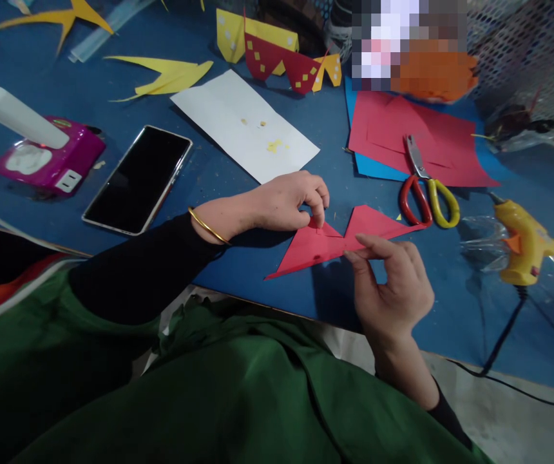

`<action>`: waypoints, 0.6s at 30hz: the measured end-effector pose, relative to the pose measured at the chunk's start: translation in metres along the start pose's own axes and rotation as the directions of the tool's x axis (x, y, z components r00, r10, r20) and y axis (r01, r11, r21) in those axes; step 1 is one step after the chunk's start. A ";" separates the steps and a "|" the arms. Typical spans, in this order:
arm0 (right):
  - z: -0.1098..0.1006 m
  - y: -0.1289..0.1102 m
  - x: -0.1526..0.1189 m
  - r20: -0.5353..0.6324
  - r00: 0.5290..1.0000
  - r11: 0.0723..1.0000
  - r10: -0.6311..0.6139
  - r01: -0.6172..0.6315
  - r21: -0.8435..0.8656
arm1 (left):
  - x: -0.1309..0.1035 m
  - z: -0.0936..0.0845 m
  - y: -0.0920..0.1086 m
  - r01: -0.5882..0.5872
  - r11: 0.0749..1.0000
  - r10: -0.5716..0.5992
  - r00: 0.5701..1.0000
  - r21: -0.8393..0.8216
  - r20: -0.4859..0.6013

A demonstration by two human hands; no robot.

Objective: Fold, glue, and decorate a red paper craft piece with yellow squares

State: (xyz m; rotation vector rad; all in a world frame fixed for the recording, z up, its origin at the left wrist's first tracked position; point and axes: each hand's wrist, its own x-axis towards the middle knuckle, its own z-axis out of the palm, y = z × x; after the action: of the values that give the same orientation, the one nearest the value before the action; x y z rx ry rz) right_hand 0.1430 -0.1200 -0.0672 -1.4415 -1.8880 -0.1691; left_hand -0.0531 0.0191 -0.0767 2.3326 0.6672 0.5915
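Note:
A folded red paper piece (306, 252) with two pointed peaks lies near the front edge of the blue table (238, 187). My left hand (281, 203), with a gold bangle at the wrist, presses its fingertips on the left peak of the paper. The thumb and forefinger of my right hand (393, 287) pinch the paper's lower right edge. Both sleeves are black.
Red-and-yellow scissors (426, 190) lie on red sheets (417, 138) at the right. A yellow glue gun (523, 241) with a black cord sits far right. A white sheet (245, 125), a phone (139, 179), a magenta box (47, 158) and yellow-and-red paper shapes (281, 55) lie behind.

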 end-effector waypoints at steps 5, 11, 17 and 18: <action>-0.003 0.006 0.001 0.166 0.982 0.995 -0.090 0.095 -0.022 | 0.000 0.000 0.001 0.007 1.000 -0.007 1.000 0.016 -0.003; 0.006 0.000 0.004 0.345 0.916 0.932 -0.203 0.289 -0.220 | 0.000 0.000 0.000 -0.001 1.000 0.001 1.000 0.017 0.003; 0.011 -0.002 0.003 0.398 0.895 0.929 -0.204 0.305 -0.211 | 0.000 0.000 0.001 0.006 1.000 -0.006 1.000 0.028 0.005; 0.010 -0.002 0.003 0.400 0.894 0.933 -0.200 0.299 -0.200 | 0.000 0.000 0.001 0.004 1.000 -0.005 1.000 0.029 0.005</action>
State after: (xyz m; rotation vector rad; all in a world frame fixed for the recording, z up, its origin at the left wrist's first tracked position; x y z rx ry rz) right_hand 0.1364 -0.1130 -0.0721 -1.4688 -2.4457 -0.2891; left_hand -0.0527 0.0188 -0.0760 2.3581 0.6829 0.5774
